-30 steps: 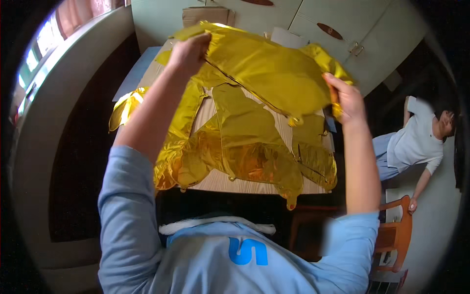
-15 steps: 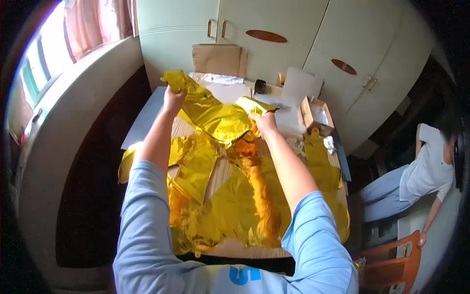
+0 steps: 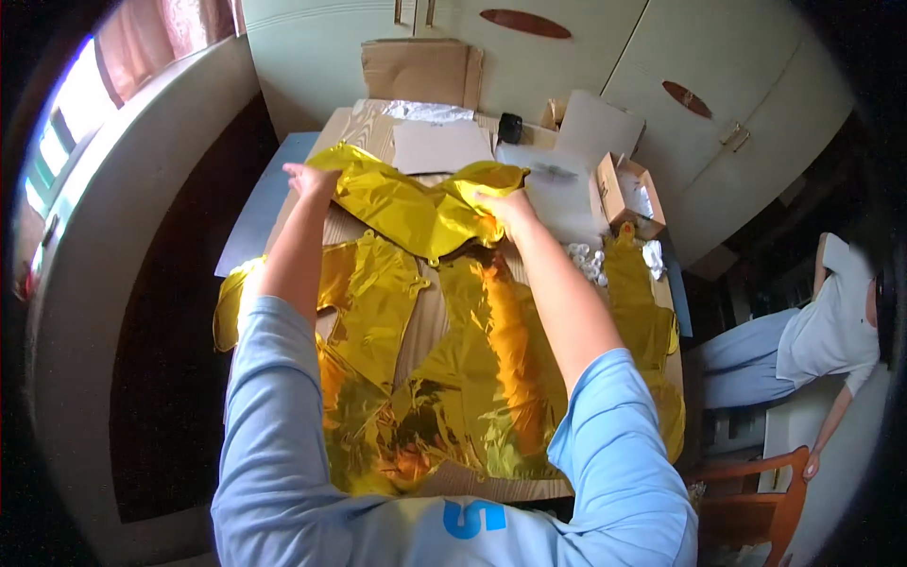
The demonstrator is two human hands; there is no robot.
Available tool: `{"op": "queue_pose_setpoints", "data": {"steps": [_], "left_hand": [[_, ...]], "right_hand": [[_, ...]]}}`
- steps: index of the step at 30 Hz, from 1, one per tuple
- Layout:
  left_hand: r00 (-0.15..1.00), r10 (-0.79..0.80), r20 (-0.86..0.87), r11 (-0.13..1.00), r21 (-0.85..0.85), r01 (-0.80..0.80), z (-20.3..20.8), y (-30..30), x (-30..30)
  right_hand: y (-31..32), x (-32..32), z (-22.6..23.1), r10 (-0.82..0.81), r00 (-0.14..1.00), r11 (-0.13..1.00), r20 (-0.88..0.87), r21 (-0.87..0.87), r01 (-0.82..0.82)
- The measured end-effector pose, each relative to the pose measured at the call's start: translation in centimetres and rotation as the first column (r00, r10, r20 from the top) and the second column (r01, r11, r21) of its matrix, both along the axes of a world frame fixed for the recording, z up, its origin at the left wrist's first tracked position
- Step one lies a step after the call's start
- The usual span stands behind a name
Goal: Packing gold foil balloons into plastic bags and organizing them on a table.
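Observation:
A flat, uninflated gold foil balloon (image 3: pixel 406 210) stretches between my two hands over the far half of the table. My left hand (image 3: pixel 314 180) is closed on its left end, with a fingertip sticking out to the left. On its right end, my right hand (image 3: pixel 507 210) grips the edge, the fingers partly hidden by the foil. Nearer to me lie more flat gold foil balloons, one (image 3: pixel 373 307) at the left and a large one (image 3: pixel 463 378) in the middle. Another long gold piece (image 3: pixel 638 302) runs down the right side of the table.
At the table's back are a flat cardboard piece (image 3: pixel 420 71), a pale sheet (image 3: pixel 442 146) and a small black object (image 3: pixel 509 128). An open cardboard box (image 3: pixel 628 197) stands back right, near crumpled white bits (image 3: pixel 588 263). A person (image 3: pixel 822 321) stands at right, one hand on a wooden chair (image 3: pixel 756 510).
The held balloon has come down closer to the table and hangs more level. My left hand has shifted slightly left and its end of the foil has dropped. The view has tilted a little.

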State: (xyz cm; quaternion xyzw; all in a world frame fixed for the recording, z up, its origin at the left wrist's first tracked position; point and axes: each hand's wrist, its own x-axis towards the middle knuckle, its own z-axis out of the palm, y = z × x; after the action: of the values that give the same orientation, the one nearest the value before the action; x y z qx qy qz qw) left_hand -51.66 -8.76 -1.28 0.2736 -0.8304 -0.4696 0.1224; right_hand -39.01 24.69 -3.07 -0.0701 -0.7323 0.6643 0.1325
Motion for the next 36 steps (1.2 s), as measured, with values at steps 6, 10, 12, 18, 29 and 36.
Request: {"op": "queue_pose_setpoints", "data": {"steps": [6, 10, 12, 18, 29, 36], "left_hand": [[0.934, -0.343, 0.096, 0.845, -0.404, 0.351, 3.9, -0.3, 4.1], [0.712, -0.671, 0.205, 0.553, -0.501, 0.666, 4.3, -3.1, 9.8], [0.634, -0.772, 0.04, 0.445, -0.678, 0.585, 4.6, -4.3, 17.3], [0.633, -0.742, 0.222, 0.254, -0.78, 0.572, -0.6, -9.0, 33.5], [0.513, -0.79, 0.336, 0.181, -0.671, 0.719, -0.6, -7.5, 33.8], [0.483, -0.79, 0.378, -0.085, -0.847, 0.524, -5.5, -15.7, 30.8]], "right_hand": [[-0.6, 7.3, 7.9, -0.357, 0.913, 0.736, 0.199, 0.661, 0.144], [-4.1, 17.7, 11.2, -0.034, 0.986, 0.517, 0.162, 0.848, -0.122], [-6.7, 23.1, 10.3, 0.158, 0.984, 0.529, 0.076, 0.835, -0.15], [-18.6, 29.6, 4.3, 0.482, 0.863, 0.284, 0.153, 0.904, -0.319], [-16.3, 29.0, 0.6, 0.339, 0.91, 0.45, 0.239, 0.808, -0.38], [5.0, 35.9, 8.6, -0.347, 0.92, 0.714, 0.181, 0.687, 0.134]]}}
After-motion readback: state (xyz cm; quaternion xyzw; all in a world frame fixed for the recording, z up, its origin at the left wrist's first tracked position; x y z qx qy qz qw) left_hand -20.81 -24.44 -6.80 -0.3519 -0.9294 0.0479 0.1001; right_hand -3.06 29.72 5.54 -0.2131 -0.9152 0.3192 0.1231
